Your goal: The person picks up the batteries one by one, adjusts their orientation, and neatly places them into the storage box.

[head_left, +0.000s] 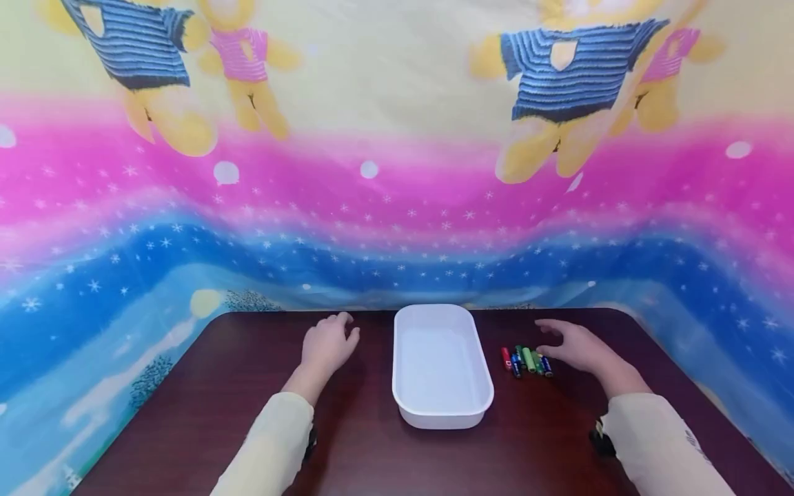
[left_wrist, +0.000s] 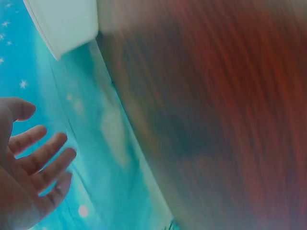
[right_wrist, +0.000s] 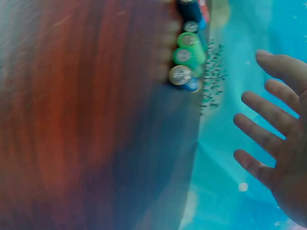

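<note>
A white rectangular tub with rounded corners stands on the table, and nothing lies in it. To its right, several batteries in red, blue and green lie side by side in a cluster. My right hand hovers just right of the batteries with its fingers spread and holds nothing; the right wrist view shows the battery ends apart from the fingers. Left of the tub, my left hand is over the table with loosely bent fingers and holds nothing. In the left wrist view its palm shows bare.
The dark reddish-brown wooden table has rounded far corners. Behind it hangs a cloth backdrop printed with bears, snowflakes and pink and blue bands, close to the table's far edge.
</note>
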Demonstrator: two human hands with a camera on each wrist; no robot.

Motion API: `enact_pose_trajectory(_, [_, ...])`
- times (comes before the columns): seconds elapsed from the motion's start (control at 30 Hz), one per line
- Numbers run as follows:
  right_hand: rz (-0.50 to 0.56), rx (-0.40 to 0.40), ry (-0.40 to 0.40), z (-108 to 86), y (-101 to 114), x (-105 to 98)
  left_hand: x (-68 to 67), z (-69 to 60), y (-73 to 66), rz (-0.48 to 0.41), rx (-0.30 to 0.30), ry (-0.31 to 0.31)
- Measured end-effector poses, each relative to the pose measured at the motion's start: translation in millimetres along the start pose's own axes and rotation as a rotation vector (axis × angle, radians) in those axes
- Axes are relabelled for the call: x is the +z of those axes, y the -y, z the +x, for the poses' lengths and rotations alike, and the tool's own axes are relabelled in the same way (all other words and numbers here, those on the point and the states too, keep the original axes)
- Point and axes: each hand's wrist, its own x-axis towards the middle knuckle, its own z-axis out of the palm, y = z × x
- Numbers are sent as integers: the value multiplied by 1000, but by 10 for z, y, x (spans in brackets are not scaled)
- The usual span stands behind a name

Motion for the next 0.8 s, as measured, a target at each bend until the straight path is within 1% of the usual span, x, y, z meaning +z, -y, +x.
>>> enact_pose_trajectory(0.03, [25,2,19,-12,-19,18,21,-9,-26,-56,-20,15])
enact_pose_trajectory(0.07, [45,5,37,-29,-41,40,50,-20,-53,-130,-43,44])
enact_pose_trajectory(0.13, [71,14,65,-68,-92,90,127,-44,-102,-304,-95,119])
enact_pose_trajectory(0.2, [73,27,89,-111,-148,136,212,-73,-152,-476,-139,200])
enact_pose_trajectory(0.27, [64,41,100,-139,-200,172,284,-90,-202,-634,-161,271])
enact_pose_trajectory(0.3, [59,46,99,-147,-222,181,316,-94,-227,-695,-161,295])
enact_pose_trajectory(0.37, [48,51,99,-151,-255,185,370,-94,-274,-788,-158,332])
enact_pose_trajectory(0.43, [54,48,105,-139,-279,180,405,-88,-314,-851,-171,367])
enact_pose_trajectory(0.57, [75,47,132,-88,-289,181,428,-79,-367,-913,-199,403])
enact_pose_trajectory(0.63, [81,50,144,-61,-288,188,423,-77,-382,-923,-204,417])
enact_pose_trajectory(0.8, [81,65,147,-7,-282,210,412,-57,-395,-952,-207,428])
